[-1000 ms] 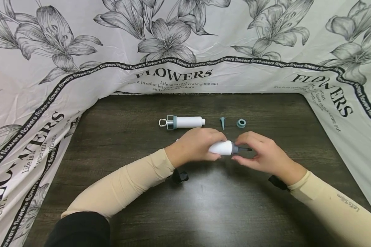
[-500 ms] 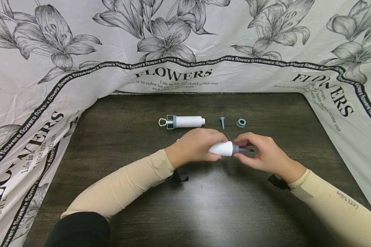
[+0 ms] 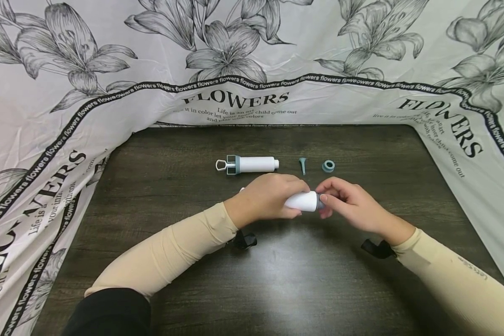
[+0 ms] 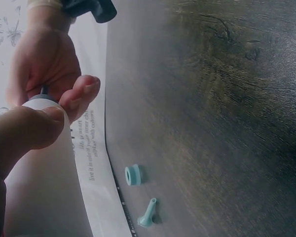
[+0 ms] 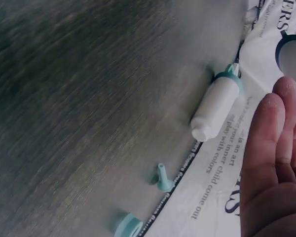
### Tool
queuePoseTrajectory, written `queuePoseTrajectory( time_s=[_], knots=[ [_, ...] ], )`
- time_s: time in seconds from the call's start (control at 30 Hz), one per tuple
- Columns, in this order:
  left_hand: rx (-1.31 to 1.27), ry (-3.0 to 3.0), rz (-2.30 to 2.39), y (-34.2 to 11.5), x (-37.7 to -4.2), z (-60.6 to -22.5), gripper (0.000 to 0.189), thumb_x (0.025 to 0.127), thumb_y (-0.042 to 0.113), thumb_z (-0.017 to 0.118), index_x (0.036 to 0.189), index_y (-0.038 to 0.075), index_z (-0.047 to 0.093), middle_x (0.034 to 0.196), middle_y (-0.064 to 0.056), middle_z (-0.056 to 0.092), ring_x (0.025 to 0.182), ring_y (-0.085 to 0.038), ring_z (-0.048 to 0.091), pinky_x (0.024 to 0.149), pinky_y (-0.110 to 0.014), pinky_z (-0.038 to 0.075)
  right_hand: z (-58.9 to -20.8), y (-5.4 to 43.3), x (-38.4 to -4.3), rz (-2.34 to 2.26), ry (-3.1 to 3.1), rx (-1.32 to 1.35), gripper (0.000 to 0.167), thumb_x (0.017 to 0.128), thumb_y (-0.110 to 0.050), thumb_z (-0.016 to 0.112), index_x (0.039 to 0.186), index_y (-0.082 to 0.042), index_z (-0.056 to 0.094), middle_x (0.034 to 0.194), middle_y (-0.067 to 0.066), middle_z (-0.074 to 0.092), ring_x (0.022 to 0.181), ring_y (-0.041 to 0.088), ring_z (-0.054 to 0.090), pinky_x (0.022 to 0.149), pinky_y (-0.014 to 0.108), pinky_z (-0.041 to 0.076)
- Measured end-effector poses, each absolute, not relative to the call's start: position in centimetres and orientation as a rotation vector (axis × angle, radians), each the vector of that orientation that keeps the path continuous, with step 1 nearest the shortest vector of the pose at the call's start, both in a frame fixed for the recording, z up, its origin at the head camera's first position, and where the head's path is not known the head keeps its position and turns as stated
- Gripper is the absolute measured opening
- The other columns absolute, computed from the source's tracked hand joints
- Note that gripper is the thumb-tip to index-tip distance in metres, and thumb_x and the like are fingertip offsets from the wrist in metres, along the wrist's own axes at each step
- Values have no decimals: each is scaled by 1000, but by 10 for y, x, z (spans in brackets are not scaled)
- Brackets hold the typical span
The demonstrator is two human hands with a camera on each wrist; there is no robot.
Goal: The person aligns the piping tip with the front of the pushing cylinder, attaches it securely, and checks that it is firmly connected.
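My left hand (image 3: 270, 195) grips a white cylindrical tube (image 3: 303, 201) held level above the table, its left part covered by the palm. At the tube's right end sits a grey nozzle cap (image 3: 321, 201). My right hand (image 3: 353, 203) pinches this cap between thumb and fingers, hiding most of its narrow tip. The left wrist view shows the left thumb (image 4: 27, 128) lying along the tube (image 4: 47, 187), with the grey nozzle pointing into the right palm. Fingers (image 5: 266, 123) of the right hand appear beside the tube's end in the right wrist view.
Behind the hands, a white syringe-like tube (image 3: 257, 164) with a teal collar and white pull handle lies on the dark wooden table (image 3: 277, 280). To its right are a small teal funnel-shaped nozzle (image 3: 303, 165) and a teal ring (image 3: 328, 165). Flower-printed cloth (image 3: 235, 105) surrounds the table.
My right hand has closed in on the grey nozzle cap and changed its hold, its fingers now covering the tip that showed earlier. The left hand and tube stay almost still.
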State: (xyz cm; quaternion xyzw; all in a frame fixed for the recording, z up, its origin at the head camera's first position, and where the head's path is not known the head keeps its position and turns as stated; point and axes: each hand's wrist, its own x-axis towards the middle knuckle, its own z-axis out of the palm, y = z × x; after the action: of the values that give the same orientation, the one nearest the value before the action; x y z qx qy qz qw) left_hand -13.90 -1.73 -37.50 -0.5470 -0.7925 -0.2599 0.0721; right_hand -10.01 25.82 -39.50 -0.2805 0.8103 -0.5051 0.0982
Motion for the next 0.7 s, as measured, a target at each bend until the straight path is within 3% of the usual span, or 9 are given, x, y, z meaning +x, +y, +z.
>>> queuePoseTrajectory(
  time_s=[0.2,0.3,0.4,0.5,0.6,0.7],
  knots=[
    [-1627,-2383,-750,-18,-139,-376,37,82,17,90,114,9,73,105,0,74,88,-12,66,80,-25,54,-393,257,-100,-1414,2468,-737,16,112,-11,54,123,-6,66,93,10,74,78,27,74,73,38,62],
    [-1621,-2388,-742,-19,-139,-376,37,82,18,90,114,9,73,106,0,74,88,-12,67,80,-26,54,-395,258,-98,-1366,2617,-850,18,107,-12,64,125,-9,66,101,2,74,85,21,73,74,32,60],
    [-1616,-2395,-740,-19,-139,-377,38,82,19,90,115,8,73,107,-1,75,90,-13,67,82,-26,55,-397,257,-98,-1264,2811,-1175,32,103,-28,73,125,-6,66,110,1,72,95,18,70,83,25,56],
    [-1610,-2405,-738,-21,-139,-377,38,82,18,90,115,8,73,108,-1,75,91,-13,68,83,-26,55,-396,252,-99,-1094,2954,-1643,44,101,-39,73,117,2,69,113,11,71,99,23,69,90,26,53],
    [-1606,-2414,-737,-21,-139,-377,39,82,18,91,115,8,73,108,-1,75,92,-13,68,83,-26,55,-394,246,-101,-956,2973,-2025,37,104,-32,69,106,6,71,107,17,70,92,29,69,84,33,55],
    [-1608,-2418,-746,-21,-138,-377,38,82,18,90,114,8,73,108,-1,75,92,-13,68,82,-26,54,-392,241,-100,-912,2948,-2184,31,107,-23,66,98,6,72,102,18,70,84,28,67,76,36,56]
  ],
)
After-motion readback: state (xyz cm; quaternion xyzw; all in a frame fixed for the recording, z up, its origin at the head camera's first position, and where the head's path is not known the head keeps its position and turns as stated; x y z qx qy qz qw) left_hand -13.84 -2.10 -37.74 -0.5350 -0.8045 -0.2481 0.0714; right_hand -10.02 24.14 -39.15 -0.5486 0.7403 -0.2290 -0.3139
